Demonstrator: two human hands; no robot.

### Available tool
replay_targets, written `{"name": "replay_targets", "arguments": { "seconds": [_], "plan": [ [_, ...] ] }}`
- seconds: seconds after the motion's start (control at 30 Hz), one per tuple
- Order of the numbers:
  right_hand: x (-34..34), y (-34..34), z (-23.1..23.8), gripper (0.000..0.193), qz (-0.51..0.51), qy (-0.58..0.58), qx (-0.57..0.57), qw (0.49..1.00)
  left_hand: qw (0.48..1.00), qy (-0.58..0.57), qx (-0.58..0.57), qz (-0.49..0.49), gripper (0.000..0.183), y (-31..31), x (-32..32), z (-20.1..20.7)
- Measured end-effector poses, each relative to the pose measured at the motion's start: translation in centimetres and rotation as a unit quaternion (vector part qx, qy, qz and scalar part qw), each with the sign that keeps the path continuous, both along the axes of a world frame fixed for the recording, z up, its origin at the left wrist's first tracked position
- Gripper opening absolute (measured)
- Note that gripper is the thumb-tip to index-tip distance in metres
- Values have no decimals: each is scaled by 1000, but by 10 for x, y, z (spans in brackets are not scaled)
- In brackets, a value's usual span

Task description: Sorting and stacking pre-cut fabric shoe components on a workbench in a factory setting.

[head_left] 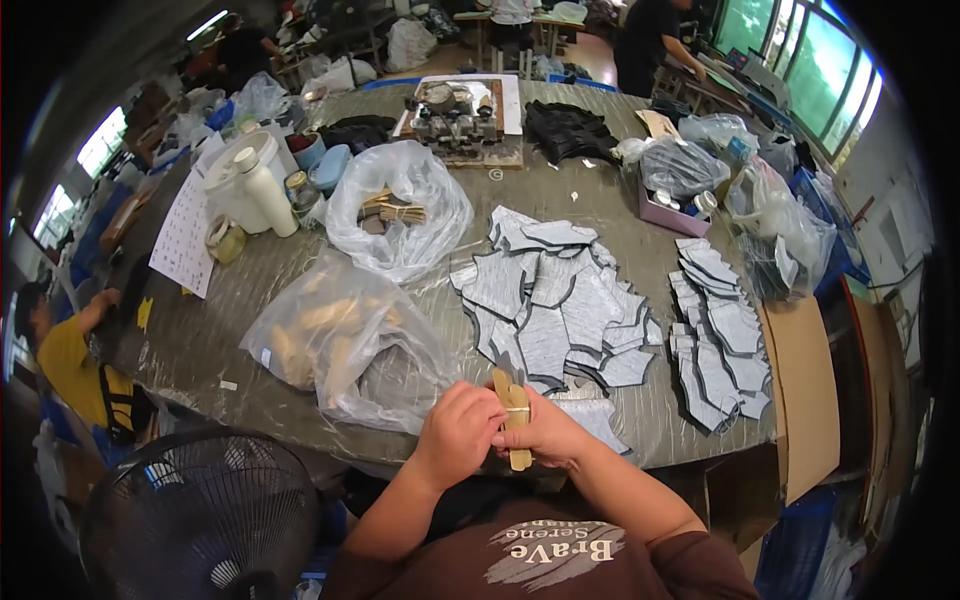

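Observation:
Near the front edge of the table, my two hands meet at a bundle of flat tan strips (516, 420) with a pale band around its middle. My right hand (548, 428) is closed around the bundle from the right, its thumb across the lower part. My left hand (460, 430) is closed too, its fingertips pinching at the band on the left side. Just beyond lies a heap of grey cut pieces with dark edges (545, 335). To the left, a clear plastic bag (375, 370) has more tan pieces inside; behind it another open bag (400, 230) holds banded tan bundles.
Overlapping grey pieces (725, 335) line the right side. A small metal machine (455, 115) stands at the back. White bottle (266, 190), tub (235, 170) and jars crowd the left. A black fan (200, 520) stands at lower left; other people work nearby.

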State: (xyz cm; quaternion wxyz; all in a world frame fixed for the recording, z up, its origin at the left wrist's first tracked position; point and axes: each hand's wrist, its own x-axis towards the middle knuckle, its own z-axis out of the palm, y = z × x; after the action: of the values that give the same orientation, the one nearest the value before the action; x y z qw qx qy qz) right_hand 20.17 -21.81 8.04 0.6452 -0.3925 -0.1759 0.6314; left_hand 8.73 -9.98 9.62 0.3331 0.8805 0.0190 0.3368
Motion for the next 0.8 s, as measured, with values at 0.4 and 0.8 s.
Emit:
{"name": "replay_targets", "arguments": {
  "seconds": [0.4,0.8],
  "plan": [
    [27,-28,-2,54,59,20,-46,997,954,39,-292,59,7,-48,13,-3],
    [54,-72,3,95,12,21,-44,999,986,92,-113,-82,12,-59,56,3]
  ]
}}
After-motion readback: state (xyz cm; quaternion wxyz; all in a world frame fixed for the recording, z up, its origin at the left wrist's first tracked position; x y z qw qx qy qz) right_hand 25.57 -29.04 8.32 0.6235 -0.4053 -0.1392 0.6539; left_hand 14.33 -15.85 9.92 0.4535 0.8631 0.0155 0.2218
